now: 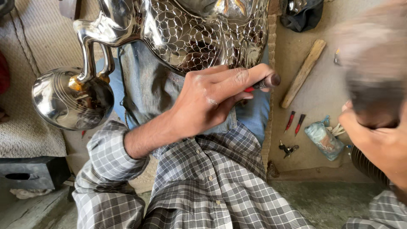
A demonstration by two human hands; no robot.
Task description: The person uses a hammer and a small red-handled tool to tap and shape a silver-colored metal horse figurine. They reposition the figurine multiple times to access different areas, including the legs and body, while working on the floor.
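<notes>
Head camera is showing the left hand (212, 101) pinching a punch (265, 82) against the engraved silver vessel (190, 34) lying across the person's lap, while the right hand (377, 140) is gripping a blurred hammer (373, 85) raised well apart.

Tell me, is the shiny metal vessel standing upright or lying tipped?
Tipped. The metal vessel lies across the person's lap, its round foot facing sideways. The left hand presses a chisel against it.
</notes>
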